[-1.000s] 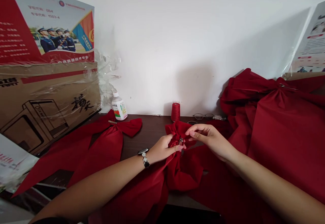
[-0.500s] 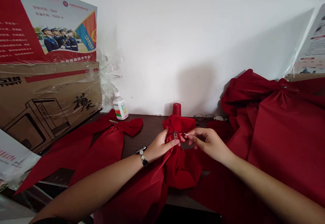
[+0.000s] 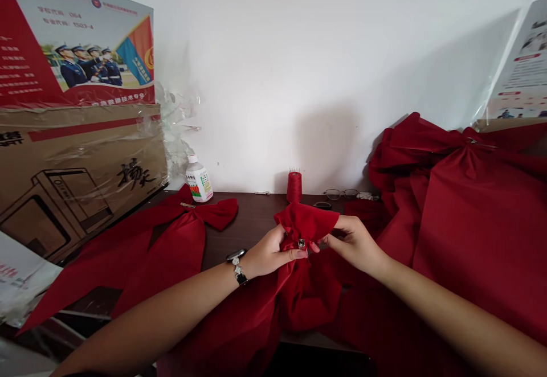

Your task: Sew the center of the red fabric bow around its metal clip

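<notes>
My left hand (image 3: 271, 253) grips a gathered bunch of red cloth (image 3: 305, 223) from the left, its fingers across the front. A small metal clip (image 3: 302, 244) sits on the bunch, just past my left fingertips. My right hand (image 3: 354, 245) comes in from the right, its fingertips pinched together beside the clip and touching the cloth. Whatever lies between those fingertips is too small to tell. No needle shows in this view. A wristwatch (image 3: 236, 266) circles my left wrist.
A dark wooden table (image 3: 243, 217) holds a red thread spool (image 3: 294, 187), a white bottle (image 3: 199, 181), eyeglasses (image 3: 335, 194), a red cloth bow (image 3: 171, 240) and a large red cloth heap (image 3: 465, 223). A cardboard carton (image 3: 81, 172) and poster (image 3: 77, 35) stand left.
My right hand has moved from a little apart, where a needle showed in its fingers, to right beside the clip. The cloth bunch has tilted slightly, and the needle no longer shows.
</notes>
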Tool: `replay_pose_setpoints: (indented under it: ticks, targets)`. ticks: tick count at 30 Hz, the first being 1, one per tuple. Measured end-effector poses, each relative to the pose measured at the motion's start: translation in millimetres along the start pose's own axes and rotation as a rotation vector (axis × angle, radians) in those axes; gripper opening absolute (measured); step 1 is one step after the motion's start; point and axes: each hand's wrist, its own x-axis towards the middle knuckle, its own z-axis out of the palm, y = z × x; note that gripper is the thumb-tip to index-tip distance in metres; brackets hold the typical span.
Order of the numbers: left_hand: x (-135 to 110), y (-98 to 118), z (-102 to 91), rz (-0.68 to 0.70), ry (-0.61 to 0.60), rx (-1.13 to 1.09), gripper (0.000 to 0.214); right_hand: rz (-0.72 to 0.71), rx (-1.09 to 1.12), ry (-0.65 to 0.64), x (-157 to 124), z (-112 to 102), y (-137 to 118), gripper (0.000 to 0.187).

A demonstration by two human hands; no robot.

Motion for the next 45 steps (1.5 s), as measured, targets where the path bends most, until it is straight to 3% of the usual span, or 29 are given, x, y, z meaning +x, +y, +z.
replay_pose_setpoints:
  ticks: [6,12,19,25,39,45]
  targets:
    - [-0.2,2.6,0.4,-0.007,-0.058,-0.013,0.033,-0.005,0.065,-0.055,3.7,-5.4,2.8,0.024]
    - [0.9,-2.5,0.7,-0.086,-0.01,-0.118,0.038,0.002,0.107,0.038,6.6,0.3,15.7,0.034]
    - [1.5,-7.1,0.5,-0.09,0.0,-0.084,0.04,-0.022,0.347,0.03,5.9,7.6,19.5,0.018]
    - [2.5,-7.3,1.2,-0.078,-0.028,-0.073,0.039,-0.076,0.246,0.105,3.5,10.2,16.5,0.016]
    - [2.7,-4.1,0.9,-0.086,0.002,-0.053,0.037,0.0,0.293,0.11,3.4,8.7,22.2,0.022]
    - [2.9,-2.5,1.4,-0.093,-0.019,-0.07,0.036,-0.037,0.273,0.129,3.0,10.8,18.3,0.019]
